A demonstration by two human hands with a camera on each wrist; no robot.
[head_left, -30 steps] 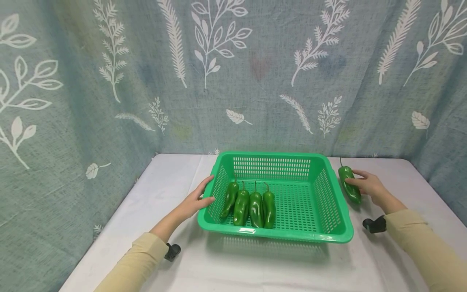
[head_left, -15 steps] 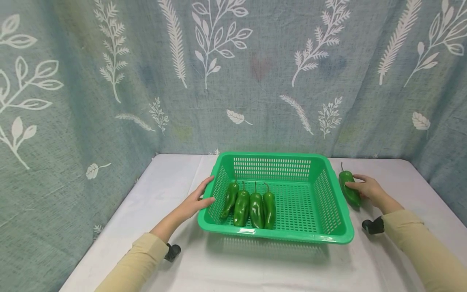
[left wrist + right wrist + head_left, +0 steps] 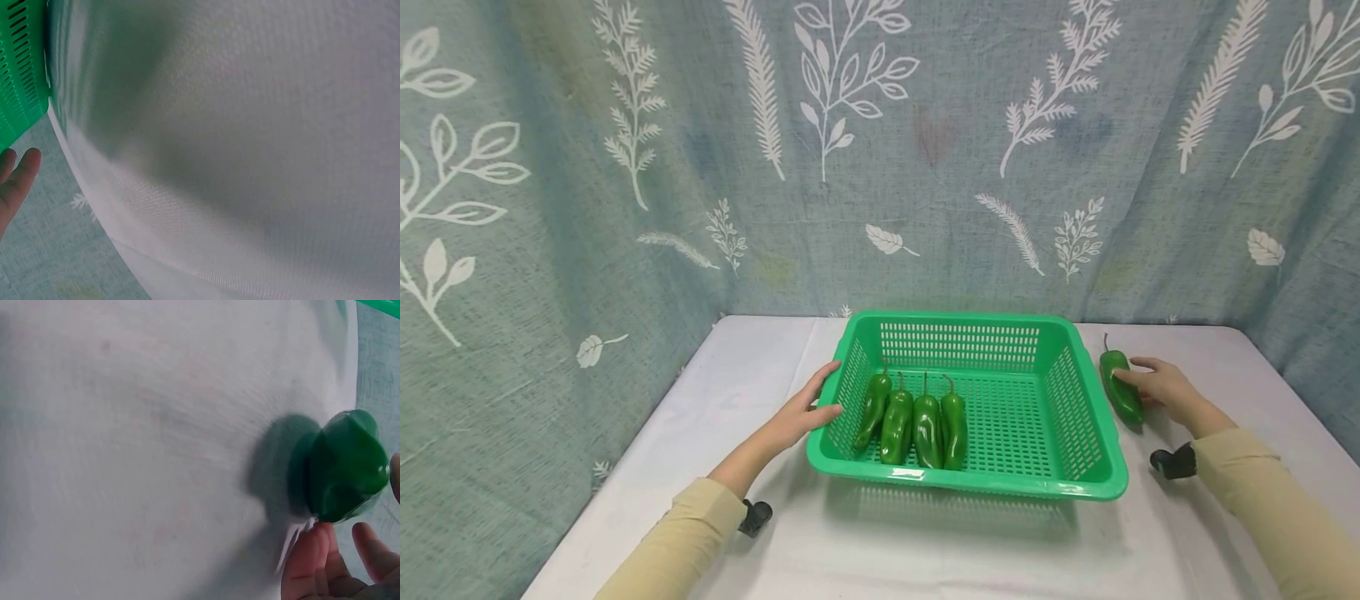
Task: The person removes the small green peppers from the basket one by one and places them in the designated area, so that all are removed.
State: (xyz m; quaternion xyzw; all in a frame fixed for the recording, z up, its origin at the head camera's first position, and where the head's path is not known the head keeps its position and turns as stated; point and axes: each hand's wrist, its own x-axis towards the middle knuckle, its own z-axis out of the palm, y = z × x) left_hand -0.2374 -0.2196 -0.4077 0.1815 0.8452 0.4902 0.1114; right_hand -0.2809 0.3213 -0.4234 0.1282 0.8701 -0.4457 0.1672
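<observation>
A green plastic basket (image 3: pixel 970 487) with slotted walls stands mid-table. Inside it, on the left, several green peppers (image 3: pixel 897 427) lie side by side with stems pointing away from me. My left hand (image 3: pixel 801 408) rests against the basket's left rim, fingers extended; in the left wrist view only fingertips (image 3: pixel 25 172) show beside the green wall. Outside the basket's right side, my right hand (image 3: pixel 1165 387) holds a single green pepper (image 3: pixel 1122 392), thumb across its top. That pepper (image 3: pixel 347 469) appears end-on in the right wrist view; whether it touches the table I cannot tell.
A white cloth (image 3: pixel 880 558) covers the table. Behind and to the left hangs a grey-blue curtain (image 3: pixel 947 225) with white leaf patterns. A black wrist camera sits at each wrist, the left one (image 3: pixel 755 518) and the right one (image 3: pixel 1171 462).
The pepper at my right hand has shifted slightly toward me and to the right. My right hand moved a little with it. My left hand and the basket have stayed put.
</observation>
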